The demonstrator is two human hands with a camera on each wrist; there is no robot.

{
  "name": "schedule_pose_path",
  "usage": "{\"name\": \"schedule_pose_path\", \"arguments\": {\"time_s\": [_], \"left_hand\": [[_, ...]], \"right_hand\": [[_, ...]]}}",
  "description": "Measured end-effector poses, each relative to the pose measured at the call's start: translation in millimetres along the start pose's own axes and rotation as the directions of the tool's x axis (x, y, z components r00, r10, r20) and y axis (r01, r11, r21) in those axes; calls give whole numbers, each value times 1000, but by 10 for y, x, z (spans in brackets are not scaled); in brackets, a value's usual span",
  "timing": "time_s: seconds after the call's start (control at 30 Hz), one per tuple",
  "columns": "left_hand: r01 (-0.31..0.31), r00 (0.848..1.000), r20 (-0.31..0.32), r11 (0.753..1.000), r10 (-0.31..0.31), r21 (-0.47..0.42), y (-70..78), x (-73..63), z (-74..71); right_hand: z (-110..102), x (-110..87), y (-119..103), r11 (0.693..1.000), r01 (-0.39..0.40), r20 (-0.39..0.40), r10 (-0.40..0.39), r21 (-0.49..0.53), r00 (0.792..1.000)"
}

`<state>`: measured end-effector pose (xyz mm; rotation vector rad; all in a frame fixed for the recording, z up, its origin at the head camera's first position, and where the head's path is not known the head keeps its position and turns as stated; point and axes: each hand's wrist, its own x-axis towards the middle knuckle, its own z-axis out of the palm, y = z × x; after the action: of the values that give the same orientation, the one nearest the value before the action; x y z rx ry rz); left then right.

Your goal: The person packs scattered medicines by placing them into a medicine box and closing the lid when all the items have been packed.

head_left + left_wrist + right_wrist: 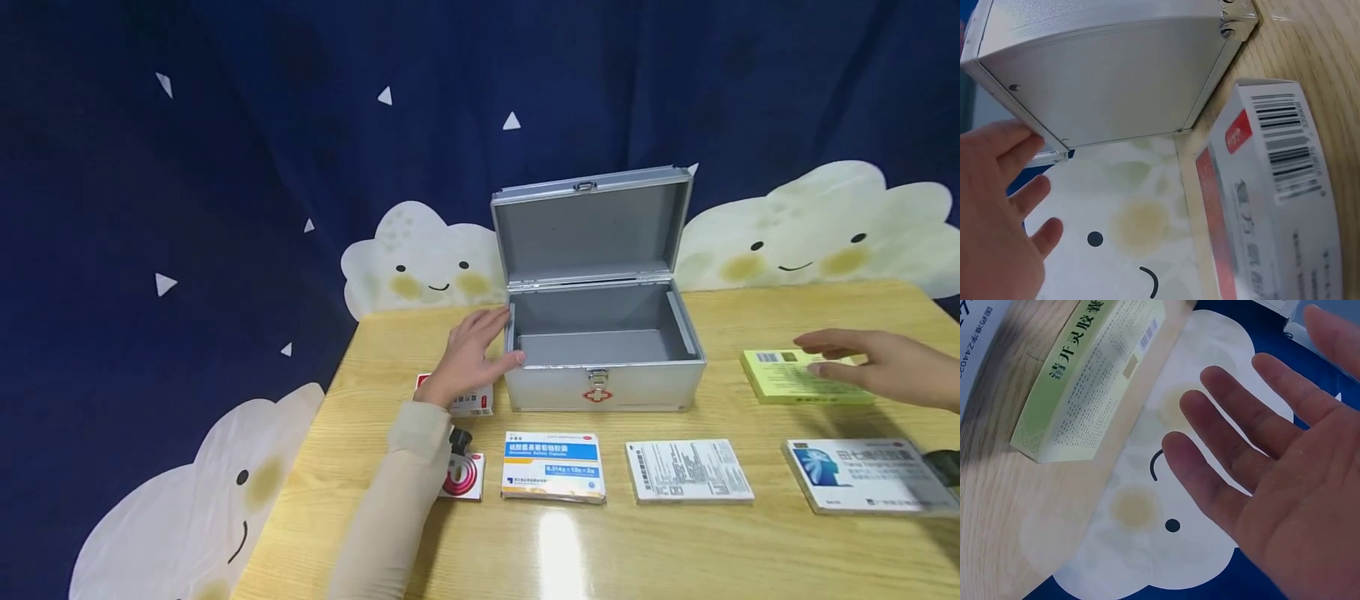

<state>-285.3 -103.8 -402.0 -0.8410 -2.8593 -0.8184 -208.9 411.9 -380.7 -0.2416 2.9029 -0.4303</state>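
Note:
A silver metal first-aid case (pixel 600 390) with its lid raised stands at the back of the table. My left hand (pixel 471 353) rests at its left side wall, fingertips right at the rim; the left wrist view shows that hand's fingers (pixel 1022 144) along the case's edge. Over the yellow-green medicine box (pixel 806 387), my right hand (pixel 885 362) hovers with nothing in it. The right wrist view shows its spread fingers (pixel 1235 437) apart from the green box (pixel 1088 381). Beneath my left forearm lies a red-and-white box (pixel 480 403), partly hidden.
Along the front lie a blue-and-white capsule box (pixel 553 467), a white printed box (pixel 688 471), a box with a blue head picture (pixel 862 475) and a box with red rings (pixel 467 479). A dark blue curtain (pixel 420 100) with cloud figures hangs behind the table.

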Motion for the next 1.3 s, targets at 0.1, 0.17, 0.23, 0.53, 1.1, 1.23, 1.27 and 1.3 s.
{"name": "schedule_pose_path", "arguments": {"time_s": [0.1,0.17,0.23,0.53,1.1,1.23,1.27,1.3], "left_hand": [[-13,1000,-24,1000,13,10,3,-9,12],[-15,1000,-24,1000,16,6,3,-13,16],[-11,1000,-13,1000,11,-8,-3,-15,21],[16,1000,5,1000,-16,-15,15,12,29],[42,999,-8,997,-42,-63,-75,-6,74],[62,998,11,994,-61,-94,-75,-4,66],[69,998,14,992,-68,-102,-75,-4,63],[76,997,18,991,-74,-107,-73,-5,59]], "right_hand": [[9,-4,-6,1000,4,6,-4,-5,1000],[20,-2,6,1000,8,0,-8,-12,1000],[39,7,29,999,28,-13,-28,-18,1000],[122,111,154,999,36,-28,-37,-21,999],[116,236,-9,987,124,-3,-125,-104,992],[99,262,-7,982,113,4,-114,-150,993],[103,273,-5,979,112,6,-113,-170,994],[109,284,-1,975,111,10,-111,-191,994]]}}
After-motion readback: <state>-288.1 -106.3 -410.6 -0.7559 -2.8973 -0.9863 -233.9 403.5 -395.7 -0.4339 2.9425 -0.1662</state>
